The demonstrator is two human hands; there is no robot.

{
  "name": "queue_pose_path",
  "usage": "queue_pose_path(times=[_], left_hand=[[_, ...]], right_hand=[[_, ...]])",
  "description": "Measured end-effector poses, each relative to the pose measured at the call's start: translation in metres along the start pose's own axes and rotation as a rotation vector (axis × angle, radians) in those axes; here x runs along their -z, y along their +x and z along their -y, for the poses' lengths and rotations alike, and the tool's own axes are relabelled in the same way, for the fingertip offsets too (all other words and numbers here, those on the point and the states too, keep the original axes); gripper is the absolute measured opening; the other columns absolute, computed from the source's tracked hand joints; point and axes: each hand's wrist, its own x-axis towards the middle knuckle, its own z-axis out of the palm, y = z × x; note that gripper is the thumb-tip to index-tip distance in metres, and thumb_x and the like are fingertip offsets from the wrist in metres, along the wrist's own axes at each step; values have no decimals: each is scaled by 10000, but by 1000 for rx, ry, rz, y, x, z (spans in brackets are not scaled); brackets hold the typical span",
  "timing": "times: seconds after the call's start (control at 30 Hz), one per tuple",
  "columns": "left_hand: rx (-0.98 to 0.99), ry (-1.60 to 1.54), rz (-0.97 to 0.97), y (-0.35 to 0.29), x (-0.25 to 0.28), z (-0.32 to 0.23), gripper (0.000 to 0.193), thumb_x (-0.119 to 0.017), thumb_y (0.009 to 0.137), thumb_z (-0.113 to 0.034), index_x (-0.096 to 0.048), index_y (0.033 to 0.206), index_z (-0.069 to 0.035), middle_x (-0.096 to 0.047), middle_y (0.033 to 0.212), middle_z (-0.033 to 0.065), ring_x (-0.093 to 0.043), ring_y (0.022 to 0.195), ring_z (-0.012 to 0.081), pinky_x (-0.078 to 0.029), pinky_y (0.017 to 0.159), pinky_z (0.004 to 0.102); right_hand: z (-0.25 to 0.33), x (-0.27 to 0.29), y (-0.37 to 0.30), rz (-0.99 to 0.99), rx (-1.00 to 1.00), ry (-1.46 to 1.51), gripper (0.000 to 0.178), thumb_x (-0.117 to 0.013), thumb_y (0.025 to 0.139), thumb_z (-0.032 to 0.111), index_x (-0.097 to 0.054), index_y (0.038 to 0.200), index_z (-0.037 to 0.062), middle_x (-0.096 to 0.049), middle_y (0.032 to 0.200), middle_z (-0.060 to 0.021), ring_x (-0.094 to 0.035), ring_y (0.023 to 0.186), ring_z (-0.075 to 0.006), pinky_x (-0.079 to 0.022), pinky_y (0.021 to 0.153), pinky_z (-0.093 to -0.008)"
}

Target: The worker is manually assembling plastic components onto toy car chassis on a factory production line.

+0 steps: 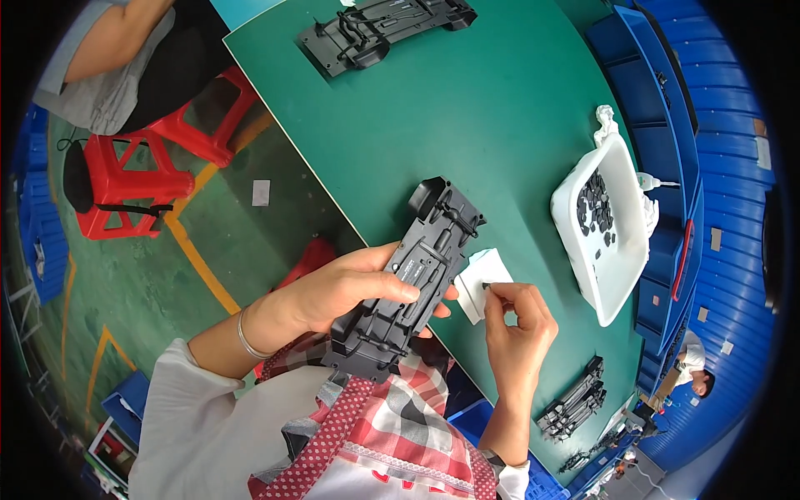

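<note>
My left hand (350, 287) is wrapped round a black plastic toy car chassis (433, 250), its thumb lying across the middle. Axle and rod shapes are moulded along the chassis, which is tilted over the table's near edge. Just right of it, my right hand (521, 325) is closed in a pinch above a white pad or folded paper (485, 271) on the green table. A dark speck shows at those fingertips, too small to name.
A white tub (575, 250) with small black pieces (596, 204) stands on the green table (467, 108). Another chassis (387, 29) lies at the far end, and black parts (573, 400) at the right. Blue bins (658, 150) line the right edge. A person sits far left by red stools (133, 179).
</note>
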Motion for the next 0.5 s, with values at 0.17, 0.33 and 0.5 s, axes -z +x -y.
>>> queue_pose_path(times=[0.17,0.33,0.5], left_hand=[[19,-127,22,-2,1,0,517,-434,888,-98,-331,1374,46,-527,1263,203,-571,1138,272,-517,932,418],[16,-129,39,-1,2,1,521,-423,884,-94,-327,1377,46,-513,1281,206,-544,1173,280,-514,938,426],[5,-132,61,0,4,4,526,-412,893,-125,-324,1383,46,-491,1306,216,-525,1196,297,-499,955,446]], right_hand=[[0,-1,-1,6,20,2,116,-651,743,-113,-626,801,-15,-639,771,-96,-598,591,-157,-484,546,-265],[-1,-1,-1,3,17,-1,116,-650,743,-111,-625,801,-14,-638,768,-95,-595,588,-157,-482,541,-266],[0,0,1,16,-2,-21,112,-647,742,-106,-628,800,-12,-639,771,-95,-594,587,-158,-480,539,-266]])
